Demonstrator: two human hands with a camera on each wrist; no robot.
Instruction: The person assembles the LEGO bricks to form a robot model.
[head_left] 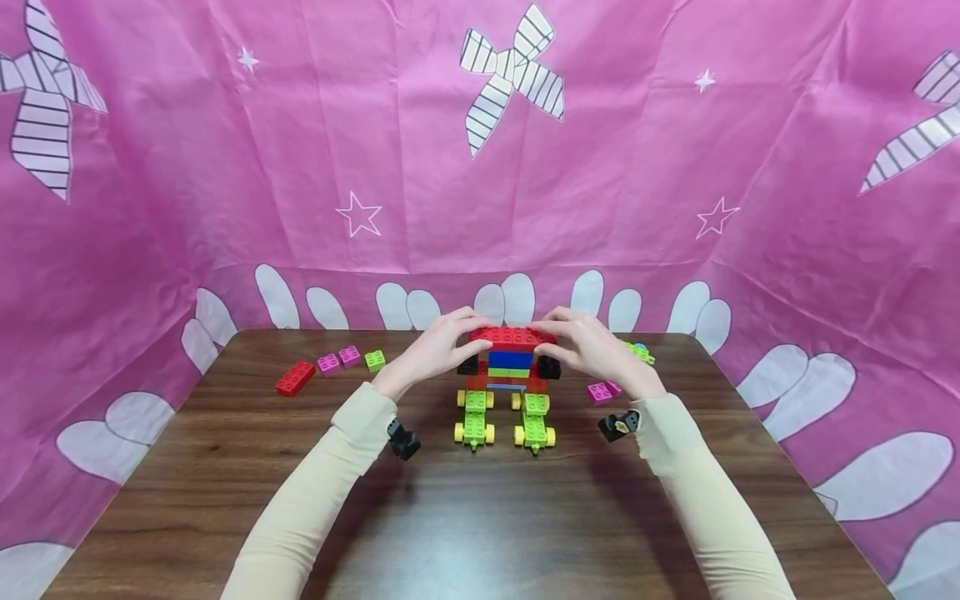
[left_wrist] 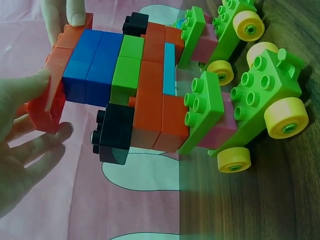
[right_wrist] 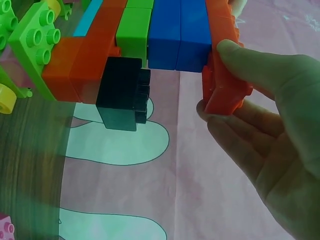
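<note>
A figure of toy building bricks stands upright on the table. Its top is a row of red bricks (head_left: 513, 337), over blue bricks (left_wrist: 85, 65) and green bricks (left_wrist: 126, 72). Lower down come wider red bricks (left_wrist: 149, 105) with a thin light-blue piece (left_wrist: 169, 69) and a black brick (right_wrist: 120, 92) at each side. Two green wheeled bases (head_left: 474, 421) with yellow wheels carry it. My left hand (head_left: 438, 348) grips the left end of the red row, thumb on its near face, fingers behind. At the right end, my right hand (head_left: 592, 346) holds that row likewise.
Left of the figure lie a long red brick (head_left: 296, 377), two pink bricks (head_left: 339, 360) and a small green brick (head_left: 374, 360). Pink bricks (head_left: 600, 392) and a green piece (head_left: 641, 353) sit partly hidden by the right forearm. A pink curtain (head_left: 600, 208) hangs around the table.
</note>
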